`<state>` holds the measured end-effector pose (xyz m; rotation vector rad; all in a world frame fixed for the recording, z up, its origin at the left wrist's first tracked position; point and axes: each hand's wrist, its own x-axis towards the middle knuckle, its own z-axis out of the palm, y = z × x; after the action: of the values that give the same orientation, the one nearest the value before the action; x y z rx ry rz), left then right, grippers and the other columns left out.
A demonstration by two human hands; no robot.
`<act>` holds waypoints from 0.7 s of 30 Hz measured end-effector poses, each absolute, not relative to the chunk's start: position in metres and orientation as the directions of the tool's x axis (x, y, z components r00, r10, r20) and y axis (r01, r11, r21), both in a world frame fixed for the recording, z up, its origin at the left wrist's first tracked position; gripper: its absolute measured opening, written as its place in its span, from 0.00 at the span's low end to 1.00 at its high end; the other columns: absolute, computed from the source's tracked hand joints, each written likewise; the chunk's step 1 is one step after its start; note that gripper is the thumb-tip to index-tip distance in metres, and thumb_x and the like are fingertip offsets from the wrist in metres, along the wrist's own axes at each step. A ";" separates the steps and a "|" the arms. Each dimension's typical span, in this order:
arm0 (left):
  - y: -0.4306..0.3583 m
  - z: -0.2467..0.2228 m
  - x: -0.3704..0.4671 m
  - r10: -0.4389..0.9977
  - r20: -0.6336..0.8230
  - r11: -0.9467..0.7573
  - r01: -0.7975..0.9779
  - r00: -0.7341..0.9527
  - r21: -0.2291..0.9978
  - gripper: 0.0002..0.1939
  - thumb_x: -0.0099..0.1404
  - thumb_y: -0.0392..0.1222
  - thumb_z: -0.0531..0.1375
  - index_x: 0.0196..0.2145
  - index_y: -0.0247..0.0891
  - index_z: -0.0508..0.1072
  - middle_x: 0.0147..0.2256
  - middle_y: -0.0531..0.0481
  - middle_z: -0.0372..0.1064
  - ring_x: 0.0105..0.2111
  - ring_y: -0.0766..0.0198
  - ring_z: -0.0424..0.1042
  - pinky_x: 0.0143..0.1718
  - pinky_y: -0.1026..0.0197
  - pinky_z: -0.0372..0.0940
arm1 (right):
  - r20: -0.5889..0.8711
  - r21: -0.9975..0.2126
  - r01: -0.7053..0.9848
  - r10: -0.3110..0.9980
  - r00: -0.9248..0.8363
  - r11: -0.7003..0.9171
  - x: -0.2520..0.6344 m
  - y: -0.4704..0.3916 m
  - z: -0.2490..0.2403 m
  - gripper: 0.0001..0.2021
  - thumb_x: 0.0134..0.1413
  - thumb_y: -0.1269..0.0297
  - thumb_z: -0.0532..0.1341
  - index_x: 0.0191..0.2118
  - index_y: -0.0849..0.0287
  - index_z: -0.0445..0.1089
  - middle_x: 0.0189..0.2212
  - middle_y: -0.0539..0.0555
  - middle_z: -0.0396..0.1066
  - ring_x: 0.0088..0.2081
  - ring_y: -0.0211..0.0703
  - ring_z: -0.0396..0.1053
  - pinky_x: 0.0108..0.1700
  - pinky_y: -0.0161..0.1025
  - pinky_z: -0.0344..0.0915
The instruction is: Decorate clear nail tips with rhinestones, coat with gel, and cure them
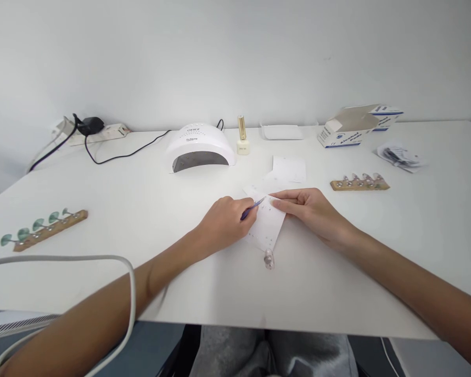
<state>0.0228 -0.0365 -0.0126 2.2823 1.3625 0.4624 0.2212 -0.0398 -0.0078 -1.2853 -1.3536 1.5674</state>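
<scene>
Wht cable (133,293), blue tweezers (259,202) (prob.)

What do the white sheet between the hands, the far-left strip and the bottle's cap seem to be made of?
White sheet: likely paper or thin card; matte, flat, with crisp edges.
Strip: probably wood, judging by its tan colour and dull finish.
Cap: gold and shiny; metal or metallic-coated plastic, the look leaves it open.

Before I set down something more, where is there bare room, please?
Bare room lies between the nail lamp, left forearm and green-tipped wooden strip, and between the right forearm and clear-tipped wooden strip. It is crowded around the left hand, right hand, white paper and clear nail tip.
</scene>
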 end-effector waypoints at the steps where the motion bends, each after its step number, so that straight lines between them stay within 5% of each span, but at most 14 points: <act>1: -0.037 -0.012 0.023 0.886 0.056 -0.417 0.739 0.460 0.528 0.18 0.66 0.44 0.48 0.20 0.37 0.50 0.17 0.57 0.43 0.18 0.71 0.43 0.21 0.62 0.42 | -0.251 -0.968 0.092 0.930 -0.270 -0.235 0.221 -0.040 -0.007 0.12 0.53 0.61 0.63 0.44 0.53 0.77 0.39 0.53 0.78 0.42 0.46 0.75 0.45 0.43 0.70; 21: -0.037 -0.011 0.025 0.889 0.015 -0.390 0.739 0.458 0.549 0.18 0.67 0.45 0.47 0.21 0.37 0.50 0.17 0.56 0.44 0.18 0.71 0.44 0.22 0.62 0.42 | -0.258 -0.966 0.050 0.926 -0.275 -0.254 0.219 -0.042 -0.008 0.12 0.53 0.61 0.63 0.43 0.53 0.77 0.39 0.54 0.78 0.42 0.46 0.74 0.46 0.43 0.69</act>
<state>0.0246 -0.0369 -0.0111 2.2411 1.3596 0.4252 0.2195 -0.0415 -0.0082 -1.2651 -1.2925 1.6123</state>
